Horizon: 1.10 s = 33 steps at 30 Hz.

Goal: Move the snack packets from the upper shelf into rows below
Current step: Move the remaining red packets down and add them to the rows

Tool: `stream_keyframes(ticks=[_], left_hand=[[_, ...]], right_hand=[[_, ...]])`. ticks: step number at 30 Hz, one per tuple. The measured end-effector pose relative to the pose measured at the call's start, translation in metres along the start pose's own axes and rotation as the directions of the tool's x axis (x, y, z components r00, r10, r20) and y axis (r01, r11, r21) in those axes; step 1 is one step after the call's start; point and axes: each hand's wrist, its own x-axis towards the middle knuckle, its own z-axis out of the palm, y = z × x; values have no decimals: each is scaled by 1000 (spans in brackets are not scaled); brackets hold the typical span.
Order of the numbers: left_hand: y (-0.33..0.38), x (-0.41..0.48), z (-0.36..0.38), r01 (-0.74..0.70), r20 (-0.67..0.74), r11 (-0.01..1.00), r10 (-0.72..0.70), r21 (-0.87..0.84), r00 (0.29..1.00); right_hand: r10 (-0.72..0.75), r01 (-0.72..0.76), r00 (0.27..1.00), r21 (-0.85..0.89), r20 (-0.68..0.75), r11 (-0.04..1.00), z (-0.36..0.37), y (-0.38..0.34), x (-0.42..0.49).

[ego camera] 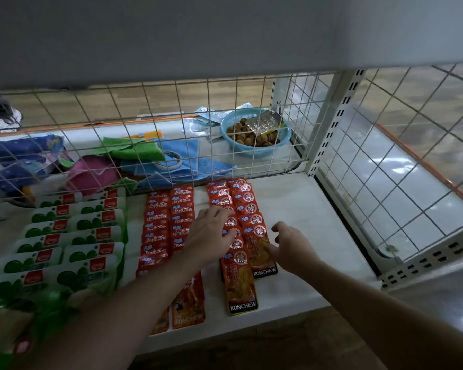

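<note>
Red snack packets lie in overlapping rows on the white lower shelf (300,217). Two rows of red KONCHEW packets (245,206) run from the wire back toward me, ending in a front packet (241,287). My left hand (211,233) rests flat with spread fingers on the left KONCHEW row. My right hand (292,248) touches the front packet of the right row (261,251) with its fingertips, fingers slightly bent. Two more rows of red packets (169,222) lie to the left. The upper shelf shows only as a grey underside (198,36).
Green-and-white packets (72,236) fill the shelf's left part in two rows. Behind the wire grid (171,129) lie cloths, a tape roll (170,158) and a blue basket of nuts (255,132). A wire side panel (385,169) closes the right.
</note>
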Motion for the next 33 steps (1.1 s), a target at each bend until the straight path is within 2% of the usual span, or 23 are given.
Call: stream_keyframes(ticks=[5, 10, 16, 27, 33], left_hand=[[13, -19, -11, -58, -57, 998, 59, 29, 997], [31, -42, -42, -72, -38, 990, 77, 119, 996], [56, -68, -99, -57, -14, 982, 61, 179, 998], [124, -116, -176, -136, -89, 961, 162, 242, 983], [148, -140, -205, -180, -121, 941, 222, 285, 967]], right_hand=[[-67, 54, 990, -105, -123, 993, -21, -8, -19], [-152, 102, 970, -252, -189, 962, -52, -18, -52], [-107, 42, 970, -285, -217, 958, -89, -40, -103], [-234, 104, 933, -420, -272, 901, -159, -88, -182], [-251, 63, 898, -458, -362, 887, -193, -98, -219]])
